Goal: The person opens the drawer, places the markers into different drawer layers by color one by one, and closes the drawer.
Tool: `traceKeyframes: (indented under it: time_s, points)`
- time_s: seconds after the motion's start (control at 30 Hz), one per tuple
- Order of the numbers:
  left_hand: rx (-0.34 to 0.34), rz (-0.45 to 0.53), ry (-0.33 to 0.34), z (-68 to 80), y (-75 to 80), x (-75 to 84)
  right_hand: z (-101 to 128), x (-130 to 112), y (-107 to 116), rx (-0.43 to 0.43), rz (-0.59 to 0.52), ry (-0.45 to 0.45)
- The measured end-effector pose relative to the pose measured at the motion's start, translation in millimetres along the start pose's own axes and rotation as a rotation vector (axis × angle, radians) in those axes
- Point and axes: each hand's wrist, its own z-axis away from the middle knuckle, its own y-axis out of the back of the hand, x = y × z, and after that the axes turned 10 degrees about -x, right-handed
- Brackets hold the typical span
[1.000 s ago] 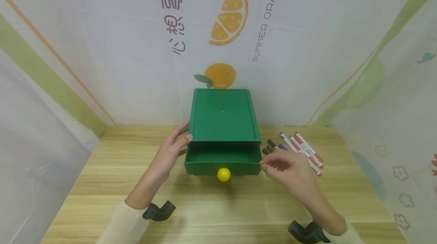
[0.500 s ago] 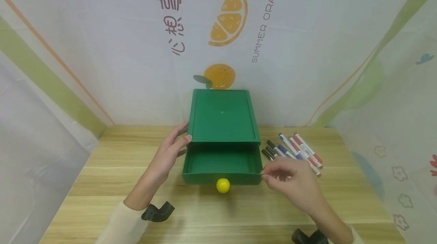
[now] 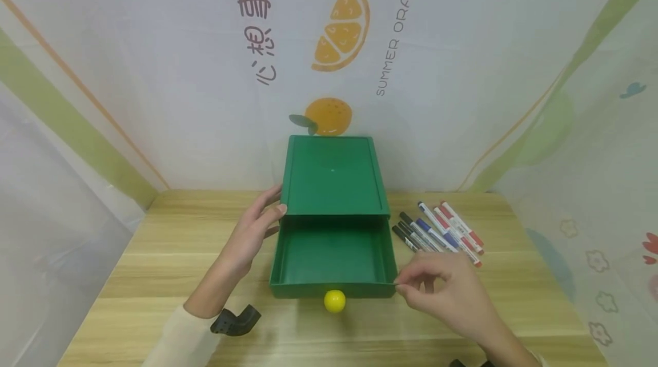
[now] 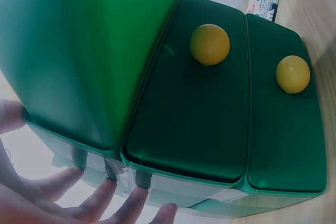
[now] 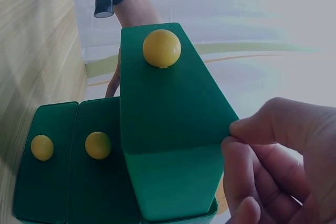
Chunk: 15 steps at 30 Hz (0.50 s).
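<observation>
Nearest, the right hand [image 3: 446,293] pinches the right front corner of the pulled-out top drawer [image 3: 333,258], empty with a yellow knob [image 3: 334,301], best drawn straight and level, while the left hand [image 3: 252,230], fingers straight, steadies the green drawer cabinet [image 3: 333,176] mid-table.

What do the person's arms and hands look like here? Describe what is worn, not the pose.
Both hands are bare: left hand and right hand. The left arm wears a cream sleeve, and a black angular camera mount sits at the wrist. No rings or markings show.
</observation>
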Motion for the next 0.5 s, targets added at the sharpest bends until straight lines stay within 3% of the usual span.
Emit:
traceKeyframes:
  time_s: [0.5]
  points:
    - [0.006, -0.009, -0.006, -0.6, 0.0, -0.4, 10.5, -2.1, -2.6, -0.028, -0.007, 0.036]
